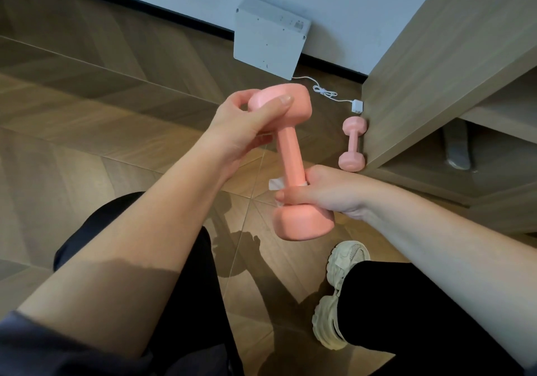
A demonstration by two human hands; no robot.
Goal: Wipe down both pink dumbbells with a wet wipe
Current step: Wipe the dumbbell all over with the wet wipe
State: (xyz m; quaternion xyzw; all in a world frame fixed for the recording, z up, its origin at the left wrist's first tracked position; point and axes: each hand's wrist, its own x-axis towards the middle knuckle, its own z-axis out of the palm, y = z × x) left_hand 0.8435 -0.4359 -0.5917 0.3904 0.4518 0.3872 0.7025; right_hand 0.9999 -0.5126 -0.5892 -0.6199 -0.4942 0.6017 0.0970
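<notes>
Left hand (247, 126) grips dumbbell (290, 155) head; right hand (322, 189) holds wipe (274, 184) round handle.

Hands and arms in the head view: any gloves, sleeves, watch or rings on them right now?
No gloves: the left hand and right hand are bare, and so are both forearms. No watch, bracelet or ring shows. A dark blue-grey sleeve covers the left arm at the frame's lower left corner. The right arm leaves the frame before any sleeve shows clearly.
</notes>
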